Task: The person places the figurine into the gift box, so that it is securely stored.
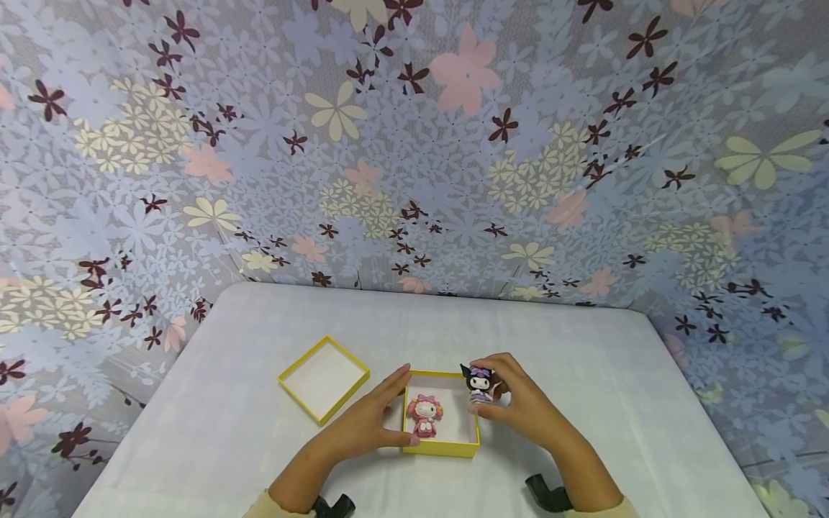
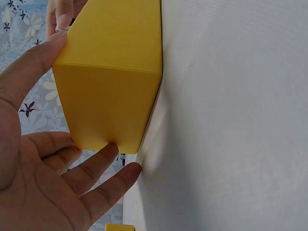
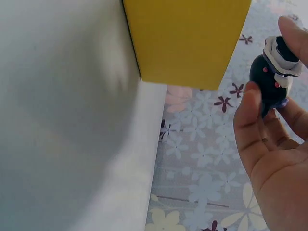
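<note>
Head view, lower centre: an open square box with bright yellow outer walls and a white interior rests on a table covered in smooth white cloth. Inside the box, toward its left side, lies a small glossy pink figurine with a white face and a pink bow, face up. The left hand spans the left side of the box, thumb and fingers well apart from one another and gripping it between them: the thumb touches the near left corner and the fingertips lie toward the far end. The left wrist view shows the thumb on the rim and a fingertip against the yellow wall.

The right hand is clamped on a small black figurine with a white face, purple bow and lavender dress, pinched upright between thumb and fingers. In the head view this figurine appears over the upper right corner of the box; the right wrist view shows it apart from the yellow wall, about rim height or higher.

Left of centre in the head view, a shallow square yellow-edged tray with a white inside lies turned cornerwise on the cloth. A floral fabric backdrop in blue, pink, cream and maroon fills the upper frame. Pale yellow sleeves show at the lower edge.
</note>
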A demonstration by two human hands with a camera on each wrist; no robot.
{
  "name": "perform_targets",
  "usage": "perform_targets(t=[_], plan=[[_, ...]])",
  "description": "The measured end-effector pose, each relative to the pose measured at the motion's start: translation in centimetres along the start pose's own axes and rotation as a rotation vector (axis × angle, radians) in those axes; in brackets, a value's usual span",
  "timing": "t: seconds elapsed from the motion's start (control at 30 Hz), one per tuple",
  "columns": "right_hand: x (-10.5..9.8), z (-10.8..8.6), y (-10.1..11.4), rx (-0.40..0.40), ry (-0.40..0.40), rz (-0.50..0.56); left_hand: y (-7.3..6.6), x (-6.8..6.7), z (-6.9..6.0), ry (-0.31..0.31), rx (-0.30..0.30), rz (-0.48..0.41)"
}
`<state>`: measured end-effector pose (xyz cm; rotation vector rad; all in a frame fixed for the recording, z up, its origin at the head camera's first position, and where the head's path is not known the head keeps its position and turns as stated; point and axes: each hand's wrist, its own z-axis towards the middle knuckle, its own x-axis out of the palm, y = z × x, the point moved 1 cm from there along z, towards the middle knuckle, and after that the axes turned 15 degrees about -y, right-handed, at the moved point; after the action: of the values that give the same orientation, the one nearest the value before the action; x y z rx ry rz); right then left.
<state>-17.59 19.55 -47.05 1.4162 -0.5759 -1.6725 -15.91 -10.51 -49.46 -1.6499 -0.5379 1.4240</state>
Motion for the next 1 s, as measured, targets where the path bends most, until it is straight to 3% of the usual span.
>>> perform_targets(t=[0.27, 0.6, 0.83, 1.0], plan=[[0.8, -0.1, 0.9, 0.069, 0.063, -0.001, -0.1, 0.0, 0.0, -0.004, -0.008, 0.020], [1.4, -0.4, 1.2, -0.001, 0.139, 0.070, 0.0, 0.0, -0.1, -0.008, 0.001, 0.006], [1.5, -0.4, 1.7, -0.048, 0.134, -0.038, 0.0, 0.0, -0.1, -0.006, -0.001, 0.015], [1.8, -0.6, 1.6, -0.041, 0.173, -0.080, 0.0, 0.0, -0.1, -0.008, -0.005, 0.014]])
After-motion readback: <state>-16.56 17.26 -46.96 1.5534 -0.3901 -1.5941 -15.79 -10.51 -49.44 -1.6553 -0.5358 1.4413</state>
